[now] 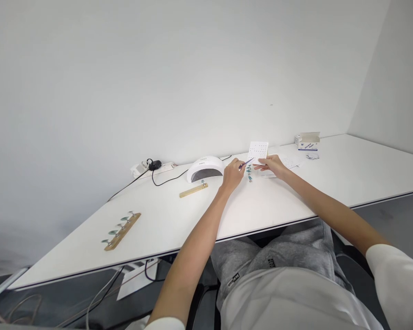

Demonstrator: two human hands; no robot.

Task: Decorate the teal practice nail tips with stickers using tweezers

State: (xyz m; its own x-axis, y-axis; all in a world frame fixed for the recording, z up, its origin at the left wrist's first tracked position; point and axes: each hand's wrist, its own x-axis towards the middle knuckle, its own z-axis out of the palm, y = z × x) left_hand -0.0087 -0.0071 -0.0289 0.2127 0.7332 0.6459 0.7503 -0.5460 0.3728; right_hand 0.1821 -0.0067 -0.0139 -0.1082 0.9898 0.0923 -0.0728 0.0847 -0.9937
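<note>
My left hand (233, 173) is closed around slim blue tweezers (247, 162), their tip pointing at the lower part of a white sticker sheet (259, 150). In my right hand (273, 165) the sheet is pinched at its lower edge and tilted up; rows of tiny dark marks cover it. Just below, between both hands, green nail tips on small stands (249, 174) form a short row on the table. Further left, a wooden bar (192, 190) carries one stand with a nail tip at its right end.
A white nail lamp (205, 168) stands behind my left hand. Another wooden bar (123, 232) with several green nail tips lies at the left. More sheets (285, 163) lie beyond my right hand, near an open small box (308, 141) and a clear packet (312, 156). A black cable (168, 182) crosses the back.
</note>
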